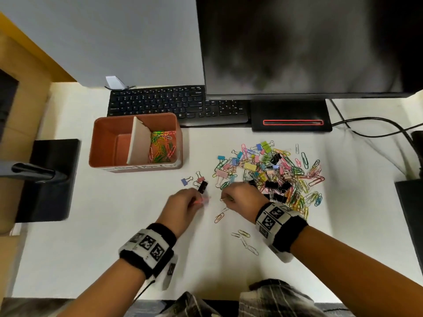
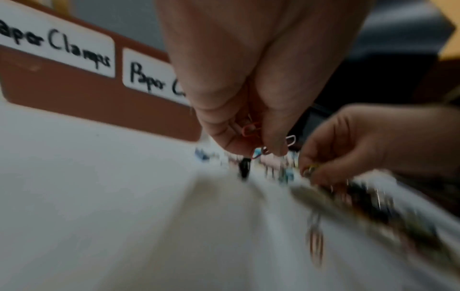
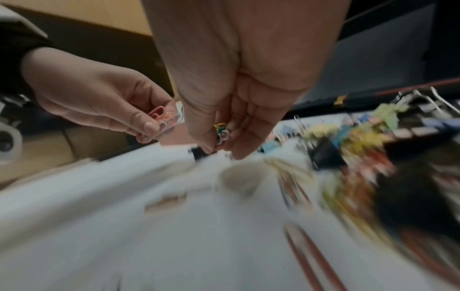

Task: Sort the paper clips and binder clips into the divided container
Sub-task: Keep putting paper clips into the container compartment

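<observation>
A brown divided container (image 1: 109,143) stands at the left of the white desk; its right half holds coloured paper clips (image 1: 162,145), and the left half looks empty. A mixed pile of paper clips and binder clips (image 1: 270,170) lies to the right. My left hand (image 1: 185,204) pinches a few pink and red paper clips (image 2: 251,128) just above the desk. My right hand (image 1: 238,197) pinches a few yellow, green and white paper clips (image 3: 220,131) at the pile's near left edge. A black binder clip (image 1: 202,186) lies between the hands.
A blue binder clip (image 1: 185,180) and a pink binder clip (image 1: 200,179) lie near the black one. Loose paper clips (image 1: 245,240) lie near my right wrist. A keyboard (image 1: 174,104) and monitor (image 1: 309,46) stand behind. The container's labels (image 2: 74,49) read "Paper Clamps" and "Paper C…".
</observation>
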Motion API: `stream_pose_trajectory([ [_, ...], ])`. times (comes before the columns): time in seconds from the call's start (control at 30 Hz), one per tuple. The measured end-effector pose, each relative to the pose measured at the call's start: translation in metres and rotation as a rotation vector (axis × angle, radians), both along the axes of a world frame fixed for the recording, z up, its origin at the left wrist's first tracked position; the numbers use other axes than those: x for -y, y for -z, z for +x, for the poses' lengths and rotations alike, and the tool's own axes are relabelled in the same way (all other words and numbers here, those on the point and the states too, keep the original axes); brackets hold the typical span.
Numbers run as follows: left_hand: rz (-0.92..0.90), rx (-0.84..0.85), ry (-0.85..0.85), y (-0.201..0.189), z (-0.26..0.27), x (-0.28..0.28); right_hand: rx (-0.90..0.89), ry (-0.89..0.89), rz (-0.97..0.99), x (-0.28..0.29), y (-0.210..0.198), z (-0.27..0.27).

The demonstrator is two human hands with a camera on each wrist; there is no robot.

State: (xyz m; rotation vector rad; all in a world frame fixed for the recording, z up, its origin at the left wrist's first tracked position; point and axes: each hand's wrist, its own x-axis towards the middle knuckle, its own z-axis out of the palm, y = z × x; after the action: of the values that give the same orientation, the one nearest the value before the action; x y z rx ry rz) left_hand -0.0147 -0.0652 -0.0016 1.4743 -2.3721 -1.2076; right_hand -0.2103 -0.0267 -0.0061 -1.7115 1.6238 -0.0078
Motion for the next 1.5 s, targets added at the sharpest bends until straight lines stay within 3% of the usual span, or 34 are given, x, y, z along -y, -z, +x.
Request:
stream_pose_trajectory([
  [0.13,0.0,-0.173,-0.195,-0.056,0.024,0.056,0.099,0.091,-0.222,0.045,-0.041,0.031],
  [0.3,-0.049,-0.073,-0.336,-0.072,0.046,0.133,0.094,0.221,-0.316,0.125,-0.066,0.083],
  [0.4,-0.038,0.054,-0.287,-0.067,0.046,0.15,0.129,0.286,-0.263,0.147,-0.063,0.096],
  [0.47,-0.127,0.151,-0.207,-0.071,0.045,0.148,0.112,0.308,-0.313,0.144,-0.062,0.088],
  [0.53,-0.181,0.06,-0.181,-0.078,0.042,0.135,0.049,0.354,-0.378,0.129,-0.057,0.065],
  [0.63,-0.07,-0.186,-0.159,-0.076,0.029,0.105,-0.034,0.467,-0.337,0.097,-0.038,0.018],
  [0.73,0.078,-0.245,-0.071,-0.052,0.005,0.075,-0.106,0.534,-0.225,0.071,-0.018,-0.022],
  [0.9,0.09,-0.121,0.051,-0.003,-0.044,0.05,-0.209,0.538,-0.151,0.067,0.001,-0.051],
  [1.13,0.006,0.122,0.024,0.037,-0.083,0.049,-0.165,0.422,-0.136,0.041,0.017,-0.067],
  [1.33,0.016,0.048,-0.055,0.048,-0.082,0.045,-0.125,0.373,-0.14,0.009,0.019,-0.089],
  [1.5,0.023,0.028,-0.172,0.041,-0.076,0.043,-0.117,0.326,-0.182,0.013,0.015,-0.097],
])
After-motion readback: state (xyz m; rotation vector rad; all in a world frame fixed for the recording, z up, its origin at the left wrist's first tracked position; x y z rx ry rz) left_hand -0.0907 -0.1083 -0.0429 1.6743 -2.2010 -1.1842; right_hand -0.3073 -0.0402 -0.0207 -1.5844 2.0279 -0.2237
